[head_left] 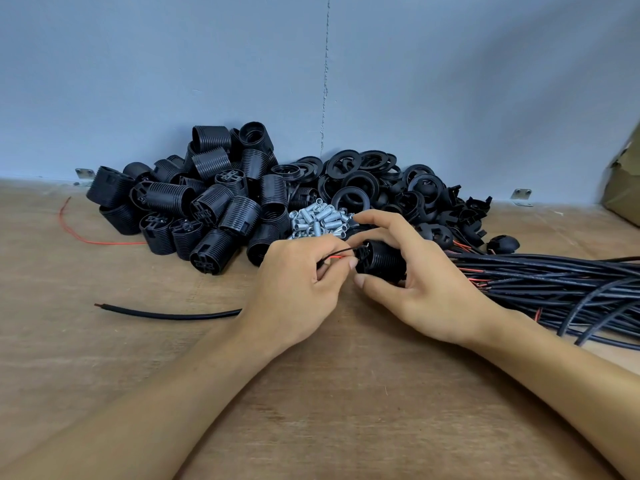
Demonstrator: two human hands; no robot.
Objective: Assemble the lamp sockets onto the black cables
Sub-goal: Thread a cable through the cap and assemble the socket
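Plywood bench top (311, 393) carries all parts. Bundle of black rubber-sheathed cables (554, 282) lies along its right side, with red cores showing at the ends that point toward the centre. It is judged limp along its length, so take hold of a cable close to the stripped end. Heap of black ribbed plastic lamp sockets (194, 216) sits at the rear left, against the wall. Each is judged light, rigid and hard-shelled, and the ribs should give a non-slip hold around the barrel.

Right hand (415, 289) grips one black ribbed lamp socket (381, 259) near the bench centre, just in front of the heap. The thumb is under the barrel, the fingers are curled over the top, and the terminal end faces left. Left hand (294, 292) is closed in a pinch, thumb and fingertips holding the thin red and black conductor wires (341, 252) right at that terminal end. One loose black cable (166, 314) runs across the bench from the left and passes beneath this hand.

Conductor wires are judged thin and easily bent; pinch near the tips so they do not buckle when pushed into the terminal openings
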